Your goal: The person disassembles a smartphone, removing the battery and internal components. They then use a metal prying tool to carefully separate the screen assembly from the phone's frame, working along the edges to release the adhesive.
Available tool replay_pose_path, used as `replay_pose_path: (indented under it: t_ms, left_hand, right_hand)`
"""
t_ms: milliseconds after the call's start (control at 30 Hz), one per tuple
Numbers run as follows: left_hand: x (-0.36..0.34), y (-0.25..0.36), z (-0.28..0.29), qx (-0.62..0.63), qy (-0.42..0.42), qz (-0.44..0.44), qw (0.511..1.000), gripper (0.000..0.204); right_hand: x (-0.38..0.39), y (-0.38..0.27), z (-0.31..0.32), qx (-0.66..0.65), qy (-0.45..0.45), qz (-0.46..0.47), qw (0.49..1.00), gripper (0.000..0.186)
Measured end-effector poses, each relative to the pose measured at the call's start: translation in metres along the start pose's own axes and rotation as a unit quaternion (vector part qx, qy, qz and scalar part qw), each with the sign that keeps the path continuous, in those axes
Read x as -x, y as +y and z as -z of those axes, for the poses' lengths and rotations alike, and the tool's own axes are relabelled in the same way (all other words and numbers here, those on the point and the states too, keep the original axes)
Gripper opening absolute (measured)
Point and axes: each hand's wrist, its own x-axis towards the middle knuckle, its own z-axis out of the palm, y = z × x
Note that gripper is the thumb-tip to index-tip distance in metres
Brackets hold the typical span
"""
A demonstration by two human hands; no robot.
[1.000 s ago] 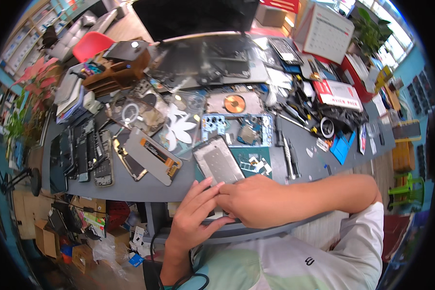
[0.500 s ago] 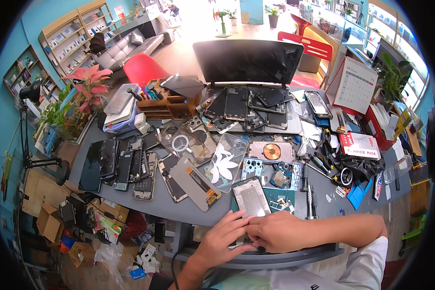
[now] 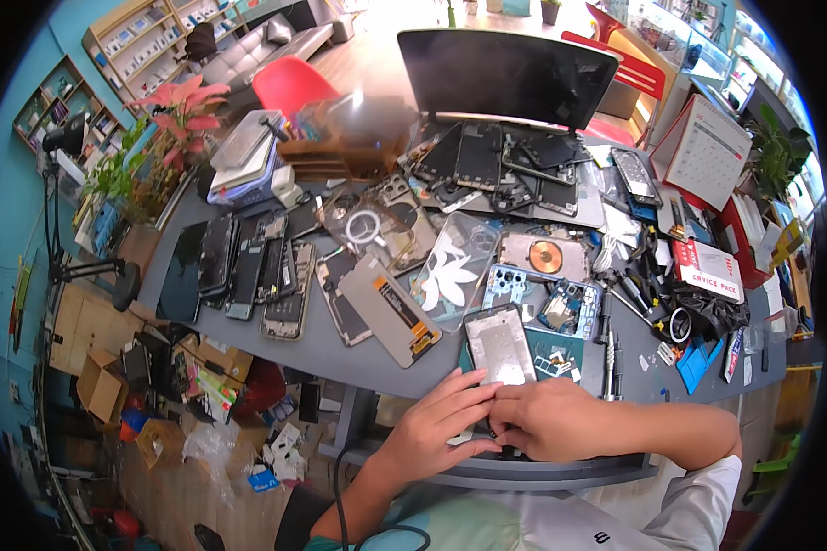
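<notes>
Near the front edge of the bench (image 3: pixel 340 362) lies the panel (image 3: pixel 499 342), a silver plate with a dark rim, tilted slightly against the edge. The left hand (image 3: pixel 441 430) reaches its near end from the left, fingers stretched out close together and thumb standing apart. The right hand (image 3: pixel 547 421) covers the same end from the right, its fingers curled and bunched; what they pinch, if anything, is hidden beneath them. Both hands meet at the fingertips, just in front of the panel.

Under the panel and to its right shows a green mat (image 3: pixel 572 343) with small white pieces (image 3: pixel 555 364). Just beyond the panel, a blue frame (image 3: pixel 505 287) holds a circuit board (image 3: pixel 564 307); behind that is a copper coil (image 3: pixel 544 254). Screwdrivers (image 3: pixel 609 360) lie right of the panel. Left of it are a grey display (image 3: pixel 384 310) and, further off, several phones (image 3: pixel 244 285). Well beyond it stands a laptop (image 3: pixel 505 81).
</notes>
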Motion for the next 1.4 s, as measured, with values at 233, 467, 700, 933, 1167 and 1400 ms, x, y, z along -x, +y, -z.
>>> replay_pose_path:
  t_ms: [233,467,700,933,1167,1400]
  left_hand:
    - [0.003,-0.002,0.001,0.009,0.011,-0.004,1.000,0.060]
    - [0.003,0.000,0.004,0.009,0.005,0.008,1.000,0.057]
    - [-0.002,-0.003,0.001,-0.014,-0.001,-0.013,1.000,0.060]
    - [0.003,-0.006,-0.009,-0.035,0.011,-0.001,0.999,0.064]
    - [0.007,-0.008,-0.003,-0.036,0.014,0.000,0.999,0.062]
    - [0.000,-0.005,-0.006,-0.058,0.005,0.001,0.998,0.054]
  right_hand:
    - [-0.004,-0.006,0.004,0.001,0.004,-0.009,1.000,0.013]
    - [-0.006,-0.009,0.005,0.013,-0.002,-0.003,1.000,0.014]
    - [0.002,-0.004,-0.004,0.084,0.018,0.034,0.996,0.027]
    - [0.021,0.001,-0.006,0.043,0.074,-0.009,0.996,0.025]
    - [0.040,0.014,-0.025,0.056,0.268,0.053,0.960,0.024]
    - [0.039,0.018,-0.062,0.225,0.283,0.176,0.916,0.045]
